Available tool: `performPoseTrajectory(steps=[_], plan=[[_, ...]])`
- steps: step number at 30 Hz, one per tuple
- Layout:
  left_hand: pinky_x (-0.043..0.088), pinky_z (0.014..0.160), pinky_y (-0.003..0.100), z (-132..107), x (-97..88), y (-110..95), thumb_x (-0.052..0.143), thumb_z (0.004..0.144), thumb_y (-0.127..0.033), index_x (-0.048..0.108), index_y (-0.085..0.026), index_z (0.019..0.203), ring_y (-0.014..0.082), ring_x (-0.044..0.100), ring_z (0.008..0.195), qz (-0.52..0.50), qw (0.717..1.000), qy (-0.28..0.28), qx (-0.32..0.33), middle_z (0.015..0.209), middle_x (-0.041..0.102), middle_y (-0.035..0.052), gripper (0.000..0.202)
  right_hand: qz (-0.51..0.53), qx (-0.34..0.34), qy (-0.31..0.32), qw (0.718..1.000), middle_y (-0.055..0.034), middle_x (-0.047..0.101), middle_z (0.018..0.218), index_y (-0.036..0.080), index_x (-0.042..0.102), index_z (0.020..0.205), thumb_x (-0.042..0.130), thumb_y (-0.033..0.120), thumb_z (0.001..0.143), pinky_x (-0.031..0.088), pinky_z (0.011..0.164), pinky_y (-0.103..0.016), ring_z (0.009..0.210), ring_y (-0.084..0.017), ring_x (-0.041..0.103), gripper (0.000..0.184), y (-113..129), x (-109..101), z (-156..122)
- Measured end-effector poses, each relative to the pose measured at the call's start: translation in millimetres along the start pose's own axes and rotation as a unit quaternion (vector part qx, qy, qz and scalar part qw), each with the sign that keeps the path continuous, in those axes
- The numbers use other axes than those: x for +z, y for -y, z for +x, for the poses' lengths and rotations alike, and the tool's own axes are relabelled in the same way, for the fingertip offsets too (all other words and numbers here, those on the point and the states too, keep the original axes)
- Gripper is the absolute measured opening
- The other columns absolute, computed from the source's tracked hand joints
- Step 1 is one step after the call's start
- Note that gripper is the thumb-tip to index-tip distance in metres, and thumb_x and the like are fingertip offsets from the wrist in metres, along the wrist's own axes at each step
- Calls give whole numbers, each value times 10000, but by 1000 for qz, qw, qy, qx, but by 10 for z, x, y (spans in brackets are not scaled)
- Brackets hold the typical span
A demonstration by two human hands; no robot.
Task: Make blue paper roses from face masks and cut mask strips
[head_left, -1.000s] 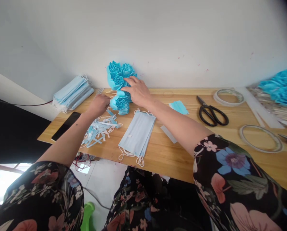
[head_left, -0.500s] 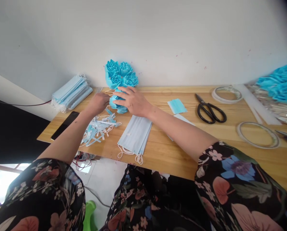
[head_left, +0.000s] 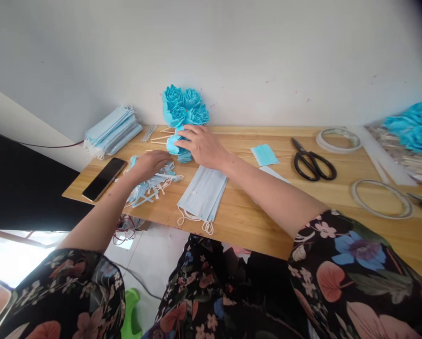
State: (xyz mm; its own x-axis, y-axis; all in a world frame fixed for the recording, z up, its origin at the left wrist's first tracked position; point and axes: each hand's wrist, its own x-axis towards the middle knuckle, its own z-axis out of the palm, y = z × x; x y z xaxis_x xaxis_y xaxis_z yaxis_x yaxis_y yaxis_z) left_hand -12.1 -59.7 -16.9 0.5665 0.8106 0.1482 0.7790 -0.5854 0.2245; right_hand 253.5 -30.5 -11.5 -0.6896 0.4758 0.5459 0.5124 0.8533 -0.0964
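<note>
My right hand (head_left: 204, 147) curves its fingers over a light-blue handmade flower (head_left: 174, 145) low on the wooden table; its thumb is hidden. My left hand (head_left: 150, 165) is just left of that flower, fingers bent and close together. It lies over the edge of a pile of blue and white cut strips (head_left: 149, 190), beside a thin wooden stick. What its fingertips hold cannot be made out. Behind my right hand, several finished blue flowers (head_left: 186, 106) stand bunched against the wall, with pale sticks (head_left: 160, 139) pointing left. Flat face masks (head_left: 202, 190) with ear loops lie below my right hand.
At the left are a stack of masks (head_left: 112, 129) and a phone (head_left: 105, 179). Rightward lie a small blue folded piece (head_left: 265, 154), black-handled scissors (head_left: 314, 165), two tape rolls (head_left: 338, 149) (head_left: 382, 215) and more blue material (head_left: 414, 125) in clear wrapping.
My left hand has moved down away from the sticks to the strips. My right hand stays on the flower. The whole view has shifted slightly, and the phone is more exposed.
</note>
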Motion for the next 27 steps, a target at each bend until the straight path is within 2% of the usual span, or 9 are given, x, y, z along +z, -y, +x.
performPoseTrajectory(steps=[7, 10, 15, 18, 21, 24, 27], plan=[[519, 1046, 495, -380, -155, -81, 398, 998, -632, 780, -192, 1098, 323, 675, 1157, -19, 999, 17, -32, 1238, 738, 145, 592, -11, -16, -2, 1000, -122, 597, 1480, 188, 693, 1294, 388, 148, 1026, 368, 1100, -528, 1396, -321, 450, 408, 35, -35, -8], [489, 1094, 501, -417, -176, -150, 453, 993, -614, 761, -214, 1176, 317, 650, 1228, -43, 997, -41, -39, 1291, 719, 133, 537, -11, -20, -3, 1000, -123, 596, 1478, 189, 692, 1293, 394, 138, 1015, 378, 1092, -531, 1389, -324, 454, 411, 45, -28, 2], [453, 1137, 497, -201, -140, -336, 525, 993, -482, 690, -210, 1309, 295, 613, 1294, -82, 986, -142, -22, 1374, 675, 118, 448, 1, -10, 4, 1000, -126, 588, 1487, 209, 611, 1410, 401, 116, 993, 402, 1103, -534, 1379, -318, 474, 476, 59, -86, 45], [457, 1130, 503, -80, -89, -372, 547, 980, -432, 709, -203, 1267, 291, 621, 1278, -88, 980, -176, -1, 1358, 680, 122, 401, 7, 13, -15, 1000, -97, 586, 1494, 230, 511, 1504, 354, 79, 981, 409, 1128, -537, 1382, -295, 482, 567, 59, -259, 11], [475, 1110, 505, -45, -39, -338, 553, 973, -390, 737, -210, 1188, 283, 636, 1250, -91, 975, -204, 2, 1308, 701, 117, 335, 8, 49, -36, 998, -68, 567, 1517, 249, 454, 1542, 337, 45, 950, 393, 1168, -546, 1393, -280, 483, 637, 50, -527, -151], [536, 1027, 472, -59, -10, -297, 570, 956, -372, 752, -207, 1101, 281, 655, 1205, -108, 971, -214, 1, 1259, 720, 115, 285, 8, 83, -48, 995, -53, 584, 1496, 261, 461, 1535, 363, 44, 923, 408, 1170, -563, 1376, -286, 507, 657, 37, -796, -450], [580, 933, 421, -76, -1, -285, 582, 942, -371, 741, -194, 1079, 273, 673, 1163, -136, 967, -214, -21, 1262, 716, 122, 275, 7, 109, -56, 992, -66, 617, 1451, 259, 492, 1509, 402, 65, 916, 438, 1148, -575, 1345, -292, 537, 631, 28, -974, -821]])
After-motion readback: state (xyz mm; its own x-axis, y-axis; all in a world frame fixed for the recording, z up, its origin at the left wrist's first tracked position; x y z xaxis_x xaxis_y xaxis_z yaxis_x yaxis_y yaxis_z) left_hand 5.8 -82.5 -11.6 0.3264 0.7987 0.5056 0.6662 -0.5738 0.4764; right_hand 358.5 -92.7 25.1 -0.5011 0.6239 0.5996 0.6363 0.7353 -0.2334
